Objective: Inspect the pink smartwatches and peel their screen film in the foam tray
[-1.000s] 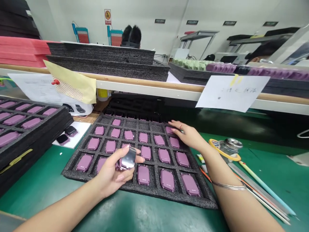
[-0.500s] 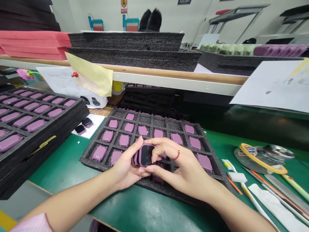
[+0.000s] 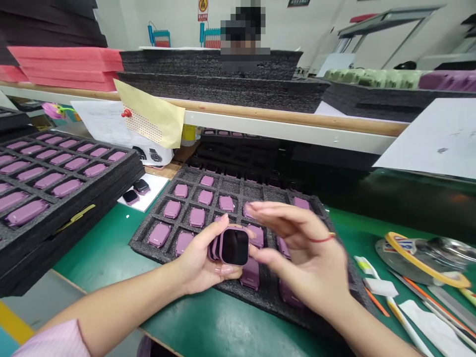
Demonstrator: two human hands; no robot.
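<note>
Left hand (image 3: 203,260) pinches a purple watch case (image 3: 233,246) (dark screen up) just above the foam tray (image 3: 148,244). Right hand (image 3: 308,258) hovers beside it, fingers spread, holding nothing.

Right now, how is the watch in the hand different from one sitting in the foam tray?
The held watch shows its black glossy screen; the tray watch shows its purple back. The held watch stands upright, gripped by the left hand; the tray watch lies flat in a compartment of the foam tray. Both have purple, rounded-rectangle cases.
</note>
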